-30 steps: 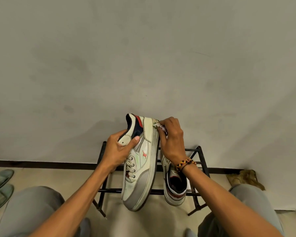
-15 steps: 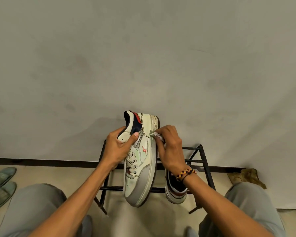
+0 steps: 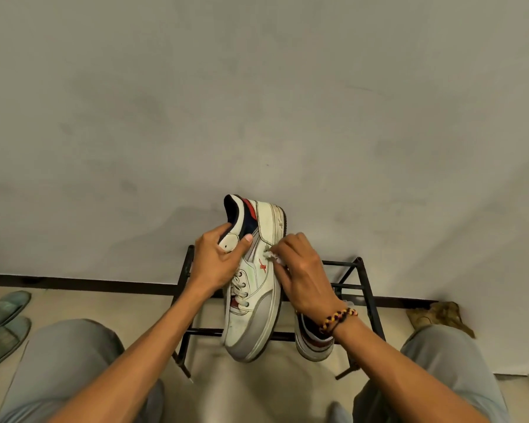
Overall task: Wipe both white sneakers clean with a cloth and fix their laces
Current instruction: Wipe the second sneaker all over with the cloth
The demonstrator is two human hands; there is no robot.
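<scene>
A: What differs from half a second ago?

B: The right hand [image 3: 306,276] has slid down the raised sneaker [image 3: 258,288]. It was up by the heel end of the sole; now it pinches the small white cloth [image 3: 272,257] against the side panel, just beside the red logo [image 3: 261,264]. The view has also come a little closer.

A: And the other hand?

B: The left hand [image 3: 216,264] keeps its grip at the collar, fingers curled round the tongue side and the thumb pressed on the outer side. The shoe stays heel up and toe down, in the air in front of the black metal rack [image 3: 367,296].

A: Where is the second sneaker [image 3: 313,343]?

B: On the rack's near bar, right of the held one, partly hidden behind the right wrist and its braided bracelet [image 3: 338,319].

A: Any writing you can read?

B: None. The red logo is a small figure-like mark, too small to name. Further marks on the heel sole are blurred.

A: Anything else around?

B: Green slippers [image 3: 3,322] on the floor at far left, a brown rag [image 3: 437,315] by the wall at right.
</scene>
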